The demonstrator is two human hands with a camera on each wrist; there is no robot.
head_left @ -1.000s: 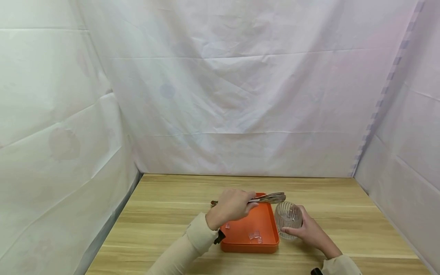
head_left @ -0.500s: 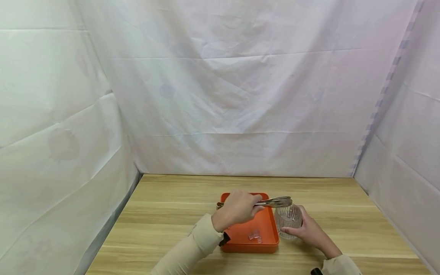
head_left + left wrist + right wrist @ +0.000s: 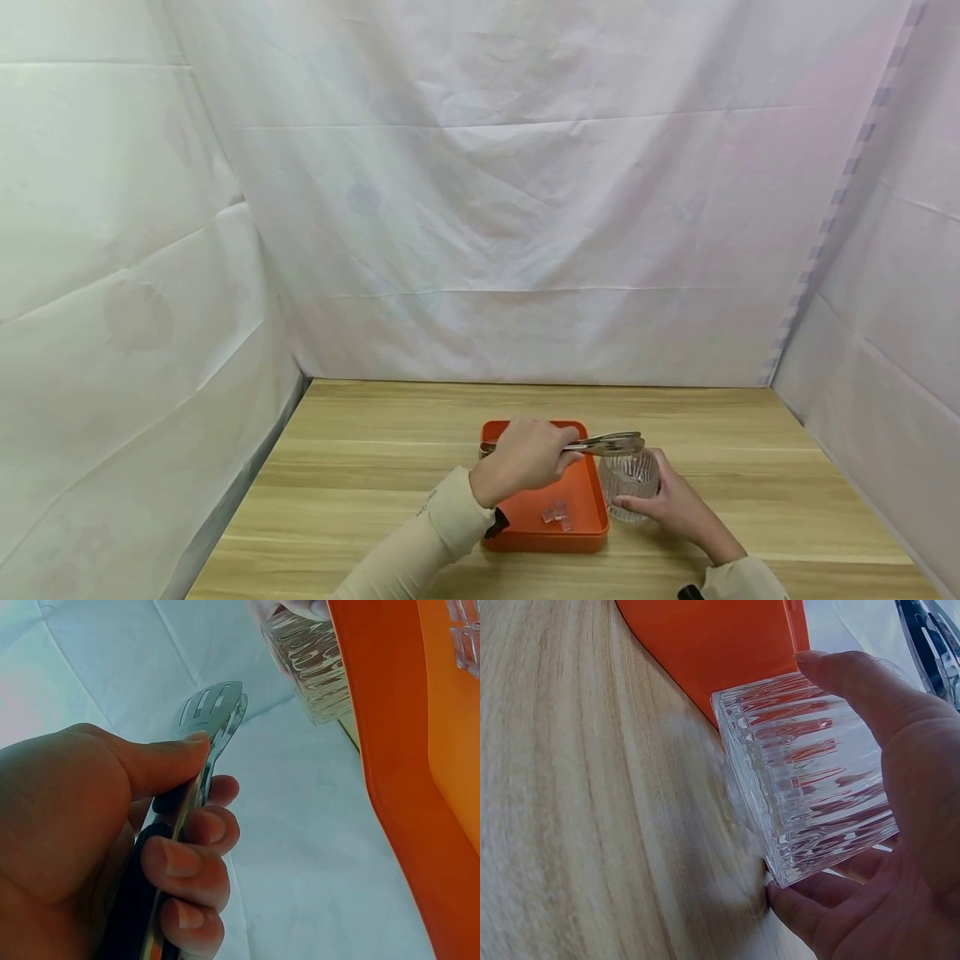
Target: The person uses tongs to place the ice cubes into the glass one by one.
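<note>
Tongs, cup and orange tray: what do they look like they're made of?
Tongs: probably polished steel, going by the shiny, silvery slotted heads; the dark grips could be plastic or rubber. Cup: glass, or possibly clear hard plastic; it is see-through, glossy and ribbed. Tray: likely plastic, judging by its even orange colour and smooth walls.

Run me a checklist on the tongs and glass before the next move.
1. Tongs held in the left hand: ok.
2. Glass held in the right hand: ok.
3. Glass base flat on the table: cannot tell.
4. Tongs inside the glass: not ok; the left wrist view shows them apart.
5. Anything pinched by the tongs: cannot tell; too little detail.
6. Clear cubes in the orange tray: ok.
</note>
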